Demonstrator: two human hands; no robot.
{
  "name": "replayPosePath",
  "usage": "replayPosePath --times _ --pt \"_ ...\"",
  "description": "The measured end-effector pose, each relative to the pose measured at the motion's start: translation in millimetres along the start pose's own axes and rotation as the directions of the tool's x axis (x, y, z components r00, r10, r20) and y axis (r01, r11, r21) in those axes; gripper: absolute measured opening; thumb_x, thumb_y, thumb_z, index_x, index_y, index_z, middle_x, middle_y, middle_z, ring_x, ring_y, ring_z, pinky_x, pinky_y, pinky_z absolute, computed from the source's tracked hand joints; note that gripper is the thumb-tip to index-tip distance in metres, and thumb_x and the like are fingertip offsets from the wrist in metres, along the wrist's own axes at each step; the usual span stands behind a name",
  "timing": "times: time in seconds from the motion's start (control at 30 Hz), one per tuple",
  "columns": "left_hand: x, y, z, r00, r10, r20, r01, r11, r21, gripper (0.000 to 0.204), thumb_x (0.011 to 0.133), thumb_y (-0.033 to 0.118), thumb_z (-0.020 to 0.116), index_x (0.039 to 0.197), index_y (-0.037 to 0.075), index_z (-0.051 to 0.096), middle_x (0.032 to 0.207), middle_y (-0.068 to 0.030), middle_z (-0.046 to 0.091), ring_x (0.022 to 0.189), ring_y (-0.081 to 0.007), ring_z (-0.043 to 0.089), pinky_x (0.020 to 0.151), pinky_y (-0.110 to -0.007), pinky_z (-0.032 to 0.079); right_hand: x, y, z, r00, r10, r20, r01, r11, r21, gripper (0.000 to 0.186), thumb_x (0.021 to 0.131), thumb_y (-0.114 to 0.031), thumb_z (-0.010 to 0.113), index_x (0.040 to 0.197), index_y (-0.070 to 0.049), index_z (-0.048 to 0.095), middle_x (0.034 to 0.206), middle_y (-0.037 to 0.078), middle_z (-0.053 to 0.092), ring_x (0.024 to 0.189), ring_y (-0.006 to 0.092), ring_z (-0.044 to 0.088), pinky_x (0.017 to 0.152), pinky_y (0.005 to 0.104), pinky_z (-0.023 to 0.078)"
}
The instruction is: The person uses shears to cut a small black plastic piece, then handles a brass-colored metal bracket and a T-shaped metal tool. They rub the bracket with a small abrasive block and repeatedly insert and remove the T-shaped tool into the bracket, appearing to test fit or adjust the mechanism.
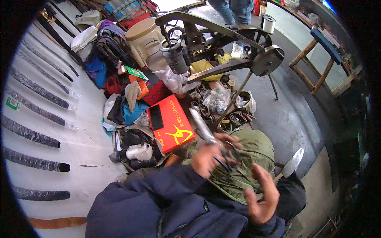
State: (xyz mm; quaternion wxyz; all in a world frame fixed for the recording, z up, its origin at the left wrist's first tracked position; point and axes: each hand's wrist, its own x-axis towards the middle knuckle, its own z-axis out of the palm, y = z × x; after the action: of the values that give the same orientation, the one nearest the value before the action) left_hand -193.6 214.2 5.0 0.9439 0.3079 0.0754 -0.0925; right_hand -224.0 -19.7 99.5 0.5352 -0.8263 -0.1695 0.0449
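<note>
My left hand point(207, 159), a little blurred, is closed around a pair of scissors with dark loop handles point(223, 163), in front of the olive-green cloth point(254, 152) over my lap. Just beyond the fingers, a long silvery piece point(201, 126) slants up and away; its kind is unclear. My right hand point(262, 196) hovers to the right over the cloth's near edge, thumb and fingers apart and nothing between them. A red box point(174, 137) lies beyond my left hand, with a dark flat phone-like slab point(155, 117) on it.
A dark metal hand-cranked sewing machine point(222, 43) with a white thread spool point(268, 23) stands ahead. Beneath it are tins and bags of small parts point(216, 99). Wrapped dark straps point(37, 89) line the white board at left. A stool point(323, 51) stands right; a person's jeans point(240, 12) show behind.
</note>
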Motion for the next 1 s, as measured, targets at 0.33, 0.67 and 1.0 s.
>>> replayPosePath --times 0.33,0.67,1.0 --pt "102.3 89.7 -372.3 0.501 0.547 -0.671 0.657 0.263 0.706 0.049 0.084 0.05 0.077 0.108 0.007 0.076 0.105 -0.0163 0.078 0.101 -0.0339 0.074 0.093 -0.047 0.057 -57.2 68.7 -89.3 0.812 0.239 -0.532 -0.343 0.933 -0.105 0.028 0.097 -0.002 0.058 0.123 0.005 0.065 0.118 0.012 0.066 0.106 0.0221 0.063 0.1 0.0322 0.048" --pt "156.0 104.7 -376.3 0.273 0.662 -0.698 0.941 -0.032 0.337 0.087 0.084 0.069 0.074 0.14 0.004 0.059 0.144 -0.0235 0.062 0.135 -0.0438 0.058 0.111 -0.058 0.047 -85.8 76.5 -88.8 0.776 0.039 -0.63 -0.384 0.821 -0.422 0.016 0.091 0.007 0.06 0.104 0.003 0.068 0.103 0.017 0.067 0.095 0.0292 0.067 0.088 0.0336 0.052" --pt "140.8 102.1 -362.3 0.579 0.736 -0.351 0.62 -0.117 0.776 0.056 0.085 0.033 0.083 0.129 0.008 0.061 0.132 -0.0238 0.064 0.127 -0.0424 0.06 0.107 -0.053 0.049 -90.5 80.2 -99.5 0.728 0.061 -0.683 -0.423 0.824 -0.377 0.016 0.09 0.007 0.061 0.103 0.002 0.069 0.102 0.016 0.068 0.094 0.0283 0.067 0.088 0.0335 0.052"
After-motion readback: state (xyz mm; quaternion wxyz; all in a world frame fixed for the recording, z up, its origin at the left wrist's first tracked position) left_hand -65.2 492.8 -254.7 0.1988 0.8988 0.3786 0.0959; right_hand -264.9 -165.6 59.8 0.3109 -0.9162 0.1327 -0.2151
